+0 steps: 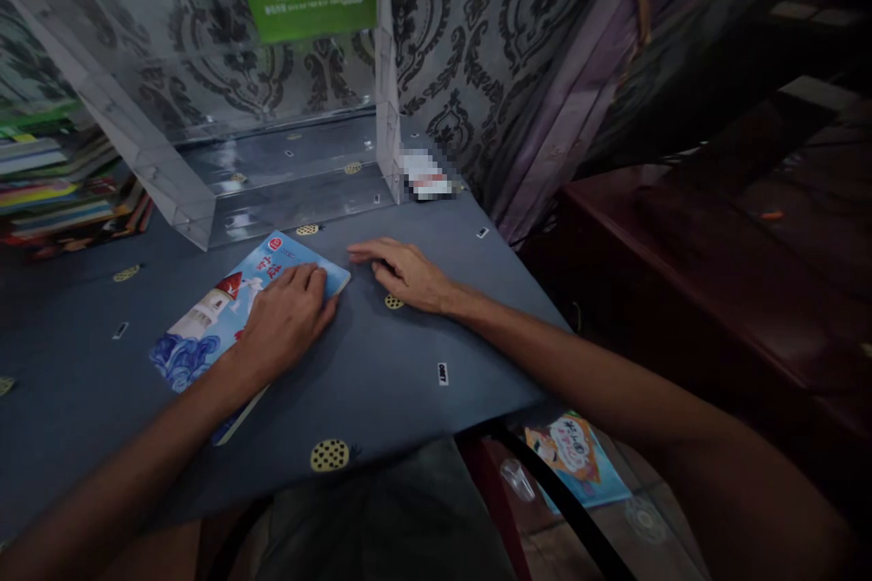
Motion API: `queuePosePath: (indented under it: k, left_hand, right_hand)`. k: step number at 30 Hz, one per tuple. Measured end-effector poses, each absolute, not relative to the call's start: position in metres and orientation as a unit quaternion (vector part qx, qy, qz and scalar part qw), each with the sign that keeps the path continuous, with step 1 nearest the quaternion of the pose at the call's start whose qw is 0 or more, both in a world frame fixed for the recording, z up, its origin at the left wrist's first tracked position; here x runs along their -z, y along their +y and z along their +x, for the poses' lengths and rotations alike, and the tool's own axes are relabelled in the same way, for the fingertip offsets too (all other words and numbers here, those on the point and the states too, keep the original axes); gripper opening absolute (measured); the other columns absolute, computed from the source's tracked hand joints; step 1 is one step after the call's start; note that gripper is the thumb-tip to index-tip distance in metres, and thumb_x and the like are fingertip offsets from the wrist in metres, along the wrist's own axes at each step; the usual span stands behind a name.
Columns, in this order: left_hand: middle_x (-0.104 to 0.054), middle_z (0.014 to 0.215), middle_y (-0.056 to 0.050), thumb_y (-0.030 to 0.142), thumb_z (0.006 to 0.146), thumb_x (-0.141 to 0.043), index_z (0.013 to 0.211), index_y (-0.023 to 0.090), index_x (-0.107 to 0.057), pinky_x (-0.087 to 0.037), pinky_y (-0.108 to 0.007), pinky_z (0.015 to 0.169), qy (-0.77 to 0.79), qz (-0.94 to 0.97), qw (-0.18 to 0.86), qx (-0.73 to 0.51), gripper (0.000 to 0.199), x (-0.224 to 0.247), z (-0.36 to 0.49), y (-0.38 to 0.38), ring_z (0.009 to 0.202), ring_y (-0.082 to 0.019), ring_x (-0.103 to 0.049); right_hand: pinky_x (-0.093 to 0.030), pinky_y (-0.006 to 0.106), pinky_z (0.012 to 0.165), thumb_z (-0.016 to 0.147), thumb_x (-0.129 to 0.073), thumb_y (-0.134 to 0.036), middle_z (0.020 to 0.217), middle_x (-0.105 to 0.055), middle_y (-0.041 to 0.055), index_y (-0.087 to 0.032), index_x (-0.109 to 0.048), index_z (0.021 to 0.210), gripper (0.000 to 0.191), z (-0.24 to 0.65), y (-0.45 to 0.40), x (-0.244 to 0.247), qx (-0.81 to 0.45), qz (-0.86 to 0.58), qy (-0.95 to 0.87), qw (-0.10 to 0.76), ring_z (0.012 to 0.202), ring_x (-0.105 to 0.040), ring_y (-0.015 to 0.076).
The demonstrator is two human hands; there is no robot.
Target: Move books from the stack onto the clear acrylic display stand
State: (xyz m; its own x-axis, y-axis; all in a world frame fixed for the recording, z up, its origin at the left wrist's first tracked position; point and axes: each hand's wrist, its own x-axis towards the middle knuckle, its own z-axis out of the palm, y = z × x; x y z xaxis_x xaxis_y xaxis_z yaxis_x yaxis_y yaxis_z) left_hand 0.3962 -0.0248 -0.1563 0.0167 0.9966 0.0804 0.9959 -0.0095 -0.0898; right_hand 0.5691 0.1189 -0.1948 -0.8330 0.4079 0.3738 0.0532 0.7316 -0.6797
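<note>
A blue picture book [204, 318] with a white building and a red roof on its cover lies closed and slanted on the grey tablecloth. My left hand [286, 313] rests on top of the book near its right side, palm down, fingers lying over the cover. Just right of the book's upper corner, my right hand [405, 272] is over the cloth with its fingers loosely spread and nothing between them.
A clear acrylic stand [191, 222] rises at the back, with a green-edged book [313, 4] in it. Stacked books [61, 186] sit at the far left. A pixelated item [428, 174] lies by the stand. Another book [579, 463] and a clear cup [518, 479] are below the table.
</note>
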Motion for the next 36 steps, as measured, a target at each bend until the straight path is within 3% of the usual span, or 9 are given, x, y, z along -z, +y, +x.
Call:
queuePosePath:
  k: [5, 19, 24, 28, 31, 34, 36]
  left_hand:
    - [-0.067, 0.13, -0.02, 0.03, 0.101, -0.04, 0.116, 0.013, -0.064, -0.054, -0.047, 0.096, -0.711, -0.702, 0.036, -0.018, 0.033, 0.15, 0.398, -0.023, 0.117, -0.034, -0.064]
    - [-0.069, 0.13, -0.019, 0.03, 0.101, -0.041, 0.116, 0.014, -0.067, -0.057, -0.047, 0.093, -0.708, -0.705, 0.044, 0.0, 0.034, 0.15, 0.396, -0.025, 0.116, -0.033, -0.067]
    - [-0.068, 0.132, -0.019, 0.032, 0.101, -0.043, 0.12, 0.013, -0.067, -0.058, -0.046, 0.094, -0.693, -0.717, 0.079, 0.018, 0.036, 0.156, 0.394, -0.027, 0.116, -0.033, -0.067]
    - [-0.067, 0.137, -0.015, 0.042, 0.105, -0.033, 0.128, 0.015, -0.066, -0.055, -0.047, 0.101, -0.65, -0.759, 0.025, 0.035, 0.048, 0.151, 0.368, -0.032, 0.122, -0.03, -0.065]
    - [-0.066, 0.139, -0.012, 0.05, 0.106, -0.025, 0.129, 0.018, -0.067, -0.05, -0.046, 0.11, -0.643, -0.763, -0.013, 0.066, 0.057, 0.149, 0.33, -0.048, 0.128, -0.027, -0.062]
    - [-0.066, 0.138, -0.014, 0.056, 0.104, -0.024, 0.132, 0.019, -0.065, -0.051, -0.051, 0.107, -0.704, -0.705, 0.007, 0.082, 0.063, 0.154, 0.295, -0.071, 0.125, -0.031, -0.063]
    - [-0.064, 0.14, -0.014, 0.055, 0.104, -0.026, 0.137, 0.018, -0.062, -0.053, -0.049, 0.103, -0.726, -0.68, 0.011, 0.101, 0.061, 0.159, 0.283, -0.086, 0.122, -0.03, -0.064]
  right_hand:
    - [-0.048, 0.042, 0.103, 0.092, -0.039, -0.006, 0.132, -0.072, 0.006, -0.021, -0.045, 0.15, 0.06, 0.57, 0.117, 0.192, -0.382, -0.101, -0.887, 0.24, 0.118, -0.063, 0.02]
    - [-0.044, 0.044, 0.108, 0.092, -0.038, -0.007, 0.134, -0.07, 0.0073, -0.02, -0.043, 0.15, 0.059, 0.57, 0.114, 0.19, -0.378, -0.091, -0.881, 0.269, 0.125, -0.06, 0.0215]
    - [-0.046, 0.047, 0.104, 0.092, -0.041, -0.005, 0.122, -0.074, 0.0087, -0.019, -0.051, 0.144, 0.055, 0.569, 0.114, 0.194, -0.313, -0.062, -0.916, 0.242, 0.118, -0.059, 0.0233]
    - [-0.048, 0.044, 0.096, 0.093, -0.045, -0.008, 0.106, -0.073, 0.0111, -0.015, -0.062, 0.131, 0.042, 0.567, 0.113, 0.197, -0.248, -0.068, -0.941, 0.221, 0.102, -0.062, 0.0241]
    - [-0.049, 0.044, 0.093, 0.095, -0.047, -0.011, 0.097, -0.071, 0.0112, -0.013, -0.062, 0.129, 0.038, 0.567, 0.106, 0.196, -0.183, -0.073, -0.957, 0.213, 0.095, -0.062, 0.0247]
    - [-0.05, 0.043, 0.092, 0.095, -0.047, -0.01, 0.095, -0.07, 0.0104, -0.014, -0.061, 0.127, 0.035, 0.566, 0.094, 0.194, -0.148, -0.079, -0.966, 0.197, 0.092, -0.061, 0.0237]
    - [-0.052, 0.041, 0.091, 0.097, -0.046, -0.01, 0.095, -0.069, 0.0094, -0.015, -0.061, 0.123, 0.031, 0.565, 0.086, 0.193, -0.153, -0.092, -0.965, 0.192, 0.091, -0.061, 0.0223]
